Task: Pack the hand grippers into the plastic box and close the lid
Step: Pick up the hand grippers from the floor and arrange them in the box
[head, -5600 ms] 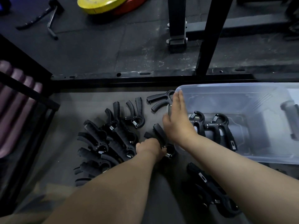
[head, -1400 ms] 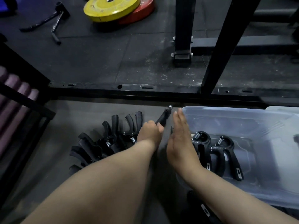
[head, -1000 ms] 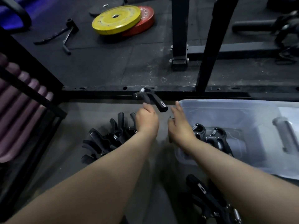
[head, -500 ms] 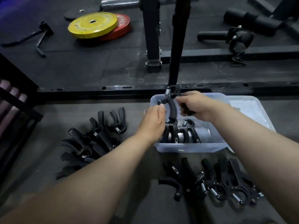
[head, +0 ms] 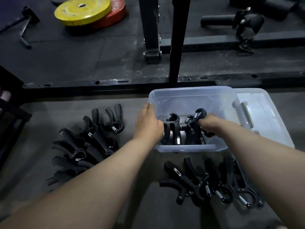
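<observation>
Holding noted: the right hand [head: 209, 123] is curled tight round the handles of a black spring-loaded hand gripper [head: 200, 113], inside the clear rectangular plastic box [head: 191, 98], spring end raised toward the far wall. Two more black grippers [head: 171, 128] lie in the box beside it, toward the near-left corner. The left hand [head: 147, 124] lies against the box's left wall, fingers straight and together, tips near the far-left corner. Whether the thumb hooks over the rim cannot be told.

The box stands open. Its clear plastic lid [head: 267, 116] lies flat just beside the right wall.

Surface: dull grey floor panel [head: 41, 116]. A loose pile of black grippers [head: 99, 142], overlapping, sits left of the box, near the left forearm. A row of black grippers [head: 191, 182] lies in front of the box's near wall, between the two forearms, springs toward the viewer.

Room: a black steel base rail [head: 115, 85] borders the grey panel on its far side, just behind the box. Beyond it is black rubber gym flooring [head: 82, 60], scuffed with pale marks. Two black rack uprights [head: 179, 38] rise from it. At far left a yellow weight plate [head: 82, 9] lies partly over a red weight plate [head: 118, 13], with a black metal bar handle [head: 24, 37] nearby. A black padded roller [head: 217, 22] sits at far right. Lighting is dim.
</observation>
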`<action>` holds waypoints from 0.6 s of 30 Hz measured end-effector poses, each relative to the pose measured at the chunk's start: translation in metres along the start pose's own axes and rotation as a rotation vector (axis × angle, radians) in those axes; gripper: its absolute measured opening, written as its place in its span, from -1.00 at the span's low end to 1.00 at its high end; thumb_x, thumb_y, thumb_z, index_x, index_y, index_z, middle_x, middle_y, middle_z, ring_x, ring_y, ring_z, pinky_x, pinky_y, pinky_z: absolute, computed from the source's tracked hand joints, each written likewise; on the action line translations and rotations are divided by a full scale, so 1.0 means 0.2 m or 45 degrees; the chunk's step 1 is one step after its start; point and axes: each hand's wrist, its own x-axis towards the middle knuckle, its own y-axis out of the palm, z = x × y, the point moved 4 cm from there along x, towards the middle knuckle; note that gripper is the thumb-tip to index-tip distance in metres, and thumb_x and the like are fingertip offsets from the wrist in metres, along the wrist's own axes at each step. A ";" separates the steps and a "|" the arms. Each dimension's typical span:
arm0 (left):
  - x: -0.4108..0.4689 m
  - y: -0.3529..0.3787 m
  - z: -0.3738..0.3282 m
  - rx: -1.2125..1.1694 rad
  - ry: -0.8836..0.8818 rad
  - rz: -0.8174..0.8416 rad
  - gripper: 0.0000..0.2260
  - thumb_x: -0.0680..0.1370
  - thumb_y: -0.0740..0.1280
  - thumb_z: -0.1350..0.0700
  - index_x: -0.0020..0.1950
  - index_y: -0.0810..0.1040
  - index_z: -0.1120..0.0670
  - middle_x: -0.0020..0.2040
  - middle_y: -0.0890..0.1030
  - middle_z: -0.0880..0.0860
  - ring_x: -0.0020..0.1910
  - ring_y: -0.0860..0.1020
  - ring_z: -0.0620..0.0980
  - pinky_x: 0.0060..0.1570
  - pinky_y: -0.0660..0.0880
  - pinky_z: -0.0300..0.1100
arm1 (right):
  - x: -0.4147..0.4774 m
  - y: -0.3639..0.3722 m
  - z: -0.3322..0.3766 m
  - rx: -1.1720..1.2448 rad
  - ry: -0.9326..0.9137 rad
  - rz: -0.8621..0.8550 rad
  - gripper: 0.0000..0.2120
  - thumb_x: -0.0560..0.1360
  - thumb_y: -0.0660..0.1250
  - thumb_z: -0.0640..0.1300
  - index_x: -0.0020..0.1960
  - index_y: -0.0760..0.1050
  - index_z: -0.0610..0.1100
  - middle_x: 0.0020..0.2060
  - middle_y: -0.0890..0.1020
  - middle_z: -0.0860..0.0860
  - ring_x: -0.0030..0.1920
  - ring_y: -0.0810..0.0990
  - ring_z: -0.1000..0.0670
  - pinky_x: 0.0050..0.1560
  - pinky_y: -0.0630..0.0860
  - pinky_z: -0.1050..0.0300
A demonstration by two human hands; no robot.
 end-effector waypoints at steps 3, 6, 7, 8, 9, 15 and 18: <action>0.04 0.01 0.02 -0.013 0.011 -0.016 -0.39 0.49 0.17 0.22 0.55 0.17 0.13 0.57 0.16 0.07 0.53 0.16 0.05 0.49 0.14 -0.05 | 0.03 0.02 0.05 -0.045 -0.007 0.036 -0.83 0.56 0.23 -0.17 0.01 0.44 -0.30 -0.26 0.51 -0.19 -0.38 0.49 -0.09 -0.45 0.41 0.19; 0.07 0.01 0.03 0.001 0.030 -0.020 -0.37 0.49 0.18 0.22 0.57 0.14 0.12 0.58 0.13 0.05 0.54 0.12 0.03 0.51 0.11 -0.04 | 0.03 0.04 0.07 -0.057 0.014 0.163 -0.85 0.55 0.28 -0.16 -0.12 0.49 -0.24 -0.35 0.51 -0.13 -0.42 0.48 -0.07 -0.42 0.43 0.18; 0.07 0.01 0.03 0.010 0.033 -0.028 -0.37 0.49 0.18 0.22 0.57 0.13 0.12 0.58 0.12 0.05 0.55 0.10 0.02 0.51 0.09 -0.05 | 0.05 0.05 0.06 -0.062 0.018 0.188 -0.84 0.53 0.29 -0.15 -0.12 0.52 -0.25 -0.34 0.54 -0.14 -0.39 0.52 -0.09 -0.38 0.50 0.13; 0.08 0.02 0.03 0.021 0.037 -0.039 -0.36 0.49 0.18 0.22 0.57 0.12 0.12 0.58 0.11 0.04 0.55 0.09 0.01 0.51 0.08 -0.06 | 0.06 0.07 0.04 -0.098 0.015 0.175 -0.83 0.53 0.29 -0.15 -0.12 0.52 -0.26 -0.30 0.56 -0.16 -0.33 0.57 -0.13 -0.29 0.56 0.06; 0.07 0.02 0.03 0.031 0.040 -0.050 -0.36 0.49 0.18 0.22 0.58 0.11 0.12 0.59 0.10 0.04 0.55 0.08 0.01 0.51 0.08 -0.06 | 0.07 0.08 0.02 -0.158 0.017 0.146 -0.82 0.54 0.28 -0.15 -0.14 0.50 -0.26 -0.26 0.57 -0.17 -0.24 0.61 -0.16 -0.19 0.59 -0.02; 0.07 0.06 0.05 0.054 0.049 -0.082 -0.33 0.49 0.20 0.23 0.59 0.06 0.11 0.60 0.06 0.02 0.56 0.03 0.00 0.53 0.02 -0.07 | 0.26 0.18 -0.09 -0.723 -0.062 0.090 -0.75 0.46 0.24 -0.11 0.09 0.55 -0.16 0.07 0.63 -0.10 0.08 0.60 -0.15 0.16 0.52 0.06; 0.08 0.07 0.05 0.046 0.040 -0.097 -0.32 0.48 0.20 0.24 0.59 0.07 0.10 0.60 0.06 0.01 0.56 0.03 0.00 0.53 0.03 -0.07 | 0.25 0.19 -0.07 -0.733 -0.053 0.115 -0.78 0.50 0.24 -0.16 0.13 0.49 -0.15 0.07 0.59 -0.10 0.12 0.57 -0.15 0.18 0.47 0.08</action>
